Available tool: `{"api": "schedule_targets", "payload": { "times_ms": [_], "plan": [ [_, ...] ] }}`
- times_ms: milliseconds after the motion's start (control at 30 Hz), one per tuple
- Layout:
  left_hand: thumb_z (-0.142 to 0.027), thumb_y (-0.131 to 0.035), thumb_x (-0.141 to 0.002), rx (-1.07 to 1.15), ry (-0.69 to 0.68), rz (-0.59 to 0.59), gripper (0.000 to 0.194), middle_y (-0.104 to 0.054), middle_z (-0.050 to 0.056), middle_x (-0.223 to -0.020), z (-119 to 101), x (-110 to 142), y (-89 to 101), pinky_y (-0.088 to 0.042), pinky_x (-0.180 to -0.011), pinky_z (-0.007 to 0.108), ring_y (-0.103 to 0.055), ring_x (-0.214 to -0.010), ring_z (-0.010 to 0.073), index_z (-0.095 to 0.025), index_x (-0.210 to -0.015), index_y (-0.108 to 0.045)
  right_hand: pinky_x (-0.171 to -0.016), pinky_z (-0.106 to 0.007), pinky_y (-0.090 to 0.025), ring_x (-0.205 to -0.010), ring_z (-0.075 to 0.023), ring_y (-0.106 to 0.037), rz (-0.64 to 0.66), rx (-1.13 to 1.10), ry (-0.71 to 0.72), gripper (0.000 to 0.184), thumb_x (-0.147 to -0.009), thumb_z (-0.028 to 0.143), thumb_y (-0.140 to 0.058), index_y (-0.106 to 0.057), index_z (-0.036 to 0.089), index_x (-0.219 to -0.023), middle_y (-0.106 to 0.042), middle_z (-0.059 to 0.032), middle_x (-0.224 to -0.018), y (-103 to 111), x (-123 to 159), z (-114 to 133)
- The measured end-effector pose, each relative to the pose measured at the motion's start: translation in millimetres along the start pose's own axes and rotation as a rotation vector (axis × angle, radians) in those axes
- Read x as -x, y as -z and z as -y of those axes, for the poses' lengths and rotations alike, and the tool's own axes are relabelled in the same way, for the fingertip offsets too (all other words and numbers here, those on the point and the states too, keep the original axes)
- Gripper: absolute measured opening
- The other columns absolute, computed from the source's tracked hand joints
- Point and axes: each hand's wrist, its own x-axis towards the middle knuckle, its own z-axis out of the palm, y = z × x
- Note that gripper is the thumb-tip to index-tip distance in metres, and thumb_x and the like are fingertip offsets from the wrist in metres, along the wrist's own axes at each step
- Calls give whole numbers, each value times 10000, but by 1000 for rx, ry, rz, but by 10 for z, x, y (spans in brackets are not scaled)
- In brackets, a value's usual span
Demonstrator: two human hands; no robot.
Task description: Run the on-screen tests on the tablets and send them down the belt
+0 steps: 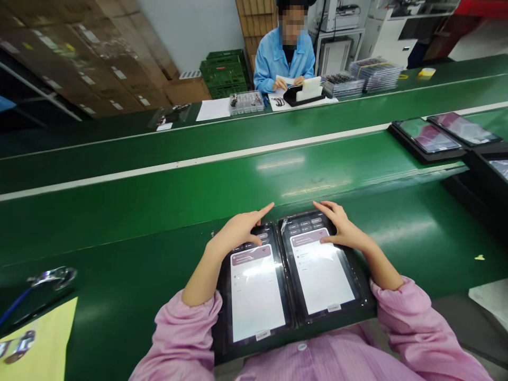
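Two tablets lie side by side in front of me in a black tray, their screens lit with menus and a white panel. Over the upper part of the left tablet (257, 301) is my left hand (240, 228), its index finger stretched out and the thumb over the screen. My right hand (340, 226) is at the top of the right tablet (325, 280), fingers spread past its upper edge and thumb at the purple banner. Neither hand grips anything. A clear film appears to cover the screens.
More tablets (428, 136) rest in black trays at the right. A yellow sheet (43, 338) and a blue-handled tool (18, 307) lie at the left. Across the green conveyor (222, 169), a person in a blue jacket (265, 58) sits beside stacked clear trays (375, 74).
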Motion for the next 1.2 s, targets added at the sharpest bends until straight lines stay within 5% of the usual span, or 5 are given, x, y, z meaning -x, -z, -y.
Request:
{"api": "schedule_targets", "payload": {
  "times_ms": [200, 333, 700, 967, 1200],
  "plan": [
    [-77, -385, -890, -37, 98, -99, 640, -741, 5, -981, 29, -30, 30, -449, -727, 273, -685, -871, 205, -327, -1477, -435, -1097, -455, -407, -1179, -233, -553, -274, -179, -45, 669, -818, 92, -427, -474, 316, -1447, -477, -81, -1268, -13, -52, -21],
    [-220, -399, -955, -102, 71, -81, 514, -723, 76, -1095, -40, 21, 20, -466, -774, 316, -672, -979, 263, -257, -1462, -473, -1097, -467, -413, -1191, -254, -567, -194, -253, -42, 604, -864, 178, -494, -460, 310, -1452, -462, -84, -1330, 65, -13, -51],
    [-659, -676, -742, -236, -36, -16, 1139, -402, 238, -1487, -244, 320, -365, -268, -1096, 563, -367, -1372, 445, -226, -1584, -41, -1161, -606, -216, -1477, -423, -59, 228, -79, 22, 1116, -679, 350, -897, -223, 351, -1567, -40, -138, -1606, 133, 105, 55],
    [-663, -720, -708, -232, -52, 58, 1084, -350, 278, -1525, -271, 293, -309, -198, -1148, 619, -284, -1446, 429, -187, -1538, -210, -1179, -514, -284, -1415, -297, -322, -51, -181, -42, 637, -886, 283, -632, -393, 293, -1477, -350, -115, -1455, 138, 56, -35],
    [-638, -755, -717, -154, -105, 152, 857, -144, 236, -1631, -326, 290, -263, -112, -1157, 675, -66, -1498, 455, -272, -1422, -434, -1106, -483, -398, -1334, -290, -422, -245, -199, -230, 372, -765, 198, -646, -610, 221, -1134, -458, -115, -1298, -17, 205, -162]
  ]
}}
